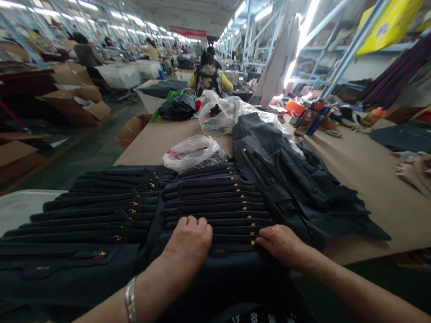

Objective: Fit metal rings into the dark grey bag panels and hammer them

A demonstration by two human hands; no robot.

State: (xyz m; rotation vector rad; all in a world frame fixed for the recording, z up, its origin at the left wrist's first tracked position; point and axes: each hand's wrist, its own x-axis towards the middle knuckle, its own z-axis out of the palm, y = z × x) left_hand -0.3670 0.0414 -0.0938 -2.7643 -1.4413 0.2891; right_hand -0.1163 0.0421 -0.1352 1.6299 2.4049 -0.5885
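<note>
A row of overlapping dark fabric panels with zippers (215,202) lies in front of me, gold zipper pulls lined up along its right side. My left hand (190,240), with a silver bracelet at the wrist, is closed over the top edge of the nearest zippered panel (235,264); its fingertips are hidden. At that panel's right end, beside the lowest zipper pull, my right hand (281,242) pinches the edge between thumb and fingers. A small dark patch (220,252) sits below the zipper. To the left spreads a second overlapping row of similar zippered panels (97,215).
Loose dark fabric pieces (289,179) are heaped at the right on the brown tabletop (350,166). Behind the rows lie clear plastic bags (195,150). Bottles (308,119) stand farther right. A person (209,76) sits beyond the table; cardboard boxes (76,101) are on the floor at left.
</note>
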